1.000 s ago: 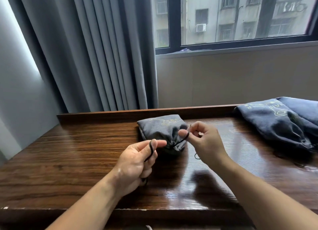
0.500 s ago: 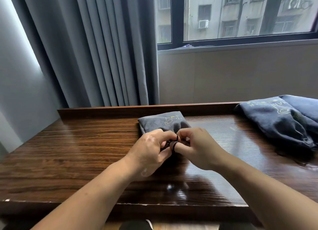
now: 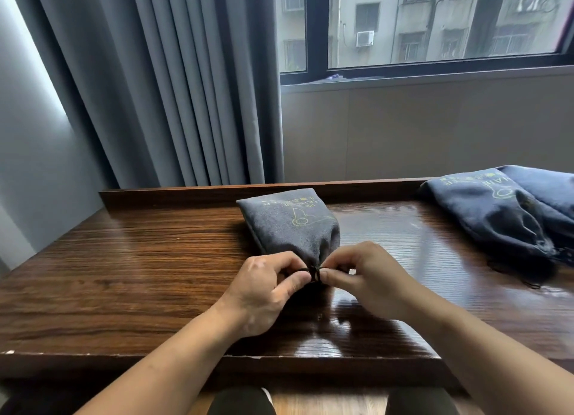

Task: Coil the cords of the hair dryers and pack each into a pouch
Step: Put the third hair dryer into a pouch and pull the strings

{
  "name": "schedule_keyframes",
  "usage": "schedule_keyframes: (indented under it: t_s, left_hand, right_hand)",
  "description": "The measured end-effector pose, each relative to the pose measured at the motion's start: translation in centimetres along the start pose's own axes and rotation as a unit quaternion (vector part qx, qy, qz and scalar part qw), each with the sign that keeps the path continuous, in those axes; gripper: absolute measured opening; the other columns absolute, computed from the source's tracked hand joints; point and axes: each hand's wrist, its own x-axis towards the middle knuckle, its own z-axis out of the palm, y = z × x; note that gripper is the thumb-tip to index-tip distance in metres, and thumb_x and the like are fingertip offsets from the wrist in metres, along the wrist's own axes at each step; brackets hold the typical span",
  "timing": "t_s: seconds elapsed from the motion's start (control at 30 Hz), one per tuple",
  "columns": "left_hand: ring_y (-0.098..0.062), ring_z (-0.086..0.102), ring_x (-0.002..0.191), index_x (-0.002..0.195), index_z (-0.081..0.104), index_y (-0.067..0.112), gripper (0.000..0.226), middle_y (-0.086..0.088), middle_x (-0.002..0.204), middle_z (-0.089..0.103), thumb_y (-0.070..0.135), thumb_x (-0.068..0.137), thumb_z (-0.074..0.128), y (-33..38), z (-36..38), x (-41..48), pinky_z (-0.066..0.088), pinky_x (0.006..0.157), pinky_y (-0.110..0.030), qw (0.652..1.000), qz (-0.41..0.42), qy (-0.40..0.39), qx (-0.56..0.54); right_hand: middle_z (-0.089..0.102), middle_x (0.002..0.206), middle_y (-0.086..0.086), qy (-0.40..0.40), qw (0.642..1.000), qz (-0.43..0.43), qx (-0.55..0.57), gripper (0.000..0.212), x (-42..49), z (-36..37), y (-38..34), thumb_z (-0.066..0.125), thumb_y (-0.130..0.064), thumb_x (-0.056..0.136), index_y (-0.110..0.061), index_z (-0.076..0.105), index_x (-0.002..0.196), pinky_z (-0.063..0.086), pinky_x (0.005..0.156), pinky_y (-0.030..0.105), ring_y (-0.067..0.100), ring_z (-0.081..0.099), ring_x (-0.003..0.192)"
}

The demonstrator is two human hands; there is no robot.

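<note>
Two hands at the drawstring (image 3: 314, 273) of a grey pouch (image 3: 292, 225), mid-table (image 3: 124, 274).
The left hand (image 3: 264, 293) and right hand (image 3: 369, 281) each pinch the dark drawstring at the pouch's gathered mouth, each grip closed on the cord. The mouth faces the near edge. Two more blue-grey pouches (image 3: 484, 209) lie overlapping at the table's far right corner.

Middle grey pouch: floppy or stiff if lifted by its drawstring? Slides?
Likely floppy cloth over a firm lump: the grey pouch bulges full. Should hang from the cinched neck, where left hand and right hand pinch the drawstring. Glossy table suggests easy sliding.
</note>
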Motion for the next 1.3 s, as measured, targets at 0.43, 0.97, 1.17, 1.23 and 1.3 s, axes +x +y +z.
schedule_keyframes:
  t_s: [0.43, 0.97, 1.17, 1.23, 1.3]
  left_hand:
    - [0.004, 0.06, 0.063, 0.076, 0.072, 0.025, 0.02, 0.019, 0.062, 0.062, 0.028, 0.095, 0.069, -3.0, -2.7, 0.0, 0.04, 0.065, -0.012, 0.992, -0.034, -0.048, 0.116]
    - [-0.03, 0.038, 0.145, 0.159, 0.028, 0.025, 0.08, -0.014, 0.158, 0.041, 0.058, 0.093, 0.058, -0.9, 1.7, 7.2, 0.029, 0.116, -0.035, 0.96, -0.278, 0.026, 0.025]
    - [-0.024, 0.038, 0.146, 0.159, 0.028, 0.025, 0.087, -0.01, 0.159, 0.041, 0.057, 0.089, 0.066, 3.5, 7.8, 10.8, 0.029, 0.116, -0.031, 0.976, -0.215, -0.037, -0.027]
    - [-0.026, 0.037, 0.146, 0.16, 0.024, 0.022, 0.089, -0.012, 0.159, 0.041, 0.058, 0.089, 0.064, 5.3, 10.7, 12.6, 0.029, 0.115, -0.03, 0.977, -0.201, -0.062, -0.037]
    - [-0.026, 0.036, 0.147, 0.161, 0.022, 0.021, 0.092, -0.011, 0.16, 0.039, 0.059, 0.089, 0.064, 6.9, 13.3, 14.5, 0.029, 0.115, -0.03, 0.977, -0.192, -0.073, -0.056]
  right_hand:
    - [0.061, 0.095, -0.023, 0.008, 0.979, -0.031, -0.202, 0.031, -1.6, -3.5, 5.2, 0.063, -0.058, 0.086, -0.032, 0.075, 0.075, 0.045, 0.079, 0.024, 0.004, 0.056, 0.093]
    - [0.047, 0.141, -0.014, -0.009, 0.99, 0.001, -0.142, 0.08, 1.0, -0.8, 1.7, 0.077, -0.057, 0.076, -0.04, 0.041, 0.145, 0.041, 0.11, 0.028, 0.006, 0.049, 0.126]
    - [0.048, 0.141, -0.015, 0.042, 0.979, 0.061, -0.189, 0.076, -4.3, -6.3, 4.4, 0.074, -0.049, 0.078, -0.041, 0.039, 0.145, 0.035, 0.111, 0.019, 0.003, 0.048, 0.128]
    - [0.049, 0.144, -0.014, 0.05, 0.97, 0.097, -0.216, 0.08, -5.7, -9.4, 5.7, 0.076, -0.046, 0.078, -0.039, 0.038, 0.148, 0.029, 0.11, 0.01, 0.001, 0.046, 0.131]
    - [0.05, 0.146, -0.013, 0.057, 0.959, 0.128, -0.245, 0.084, -6.6, -12.0, 7.1, 0.076, -0.043, 0.077, -0.037, 0.037, 0.151, 0.025, 0.109, 0.006, 0.001, 0.044, 0.133]
